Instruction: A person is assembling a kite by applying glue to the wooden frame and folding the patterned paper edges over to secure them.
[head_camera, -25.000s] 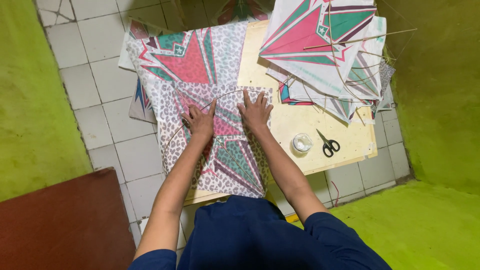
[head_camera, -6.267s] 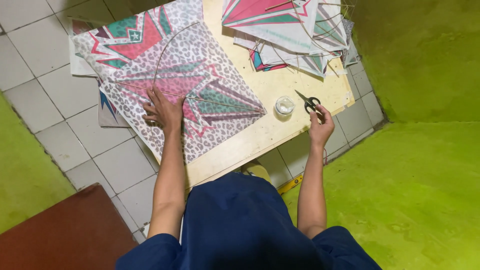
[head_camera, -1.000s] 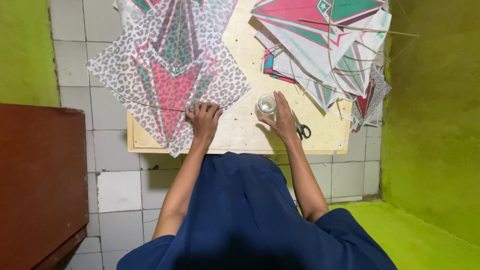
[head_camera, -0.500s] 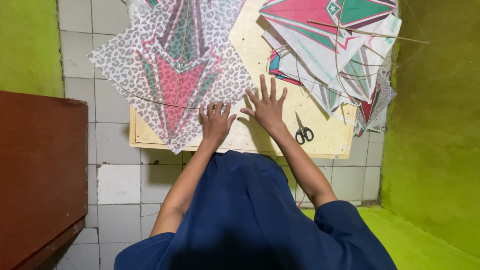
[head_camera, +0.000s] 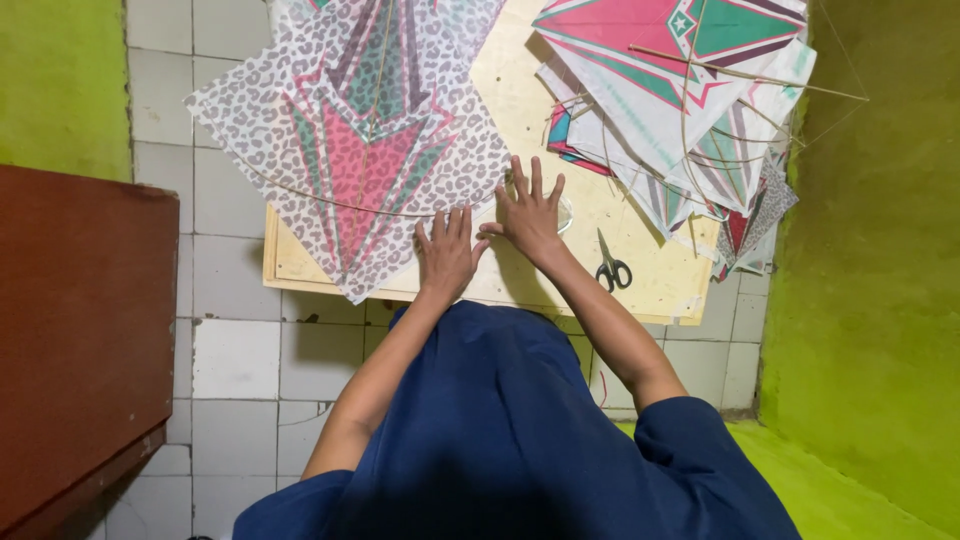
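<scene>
Thin paper kite (head_camera: 365, 150) overhangs the board's (head_camera: 640, 285) left edge; flat open left hand (head_camera: 447, 255) and right hand (head_camera: 528, 212) risk tearing it.

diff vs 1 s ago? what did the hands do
The right hand let go of the small clear jar and now lies spread flat beside it on the board. Unchanged: the left hand at the leopard-print kite's edge, scissors, kite pile.

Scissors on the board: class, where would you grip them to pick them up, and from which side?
Grip the scissors by the black handle loops, probably from the person's near side by the right hand. They lie flat on the board, loops toward the person, blades pointing away.
</scene>
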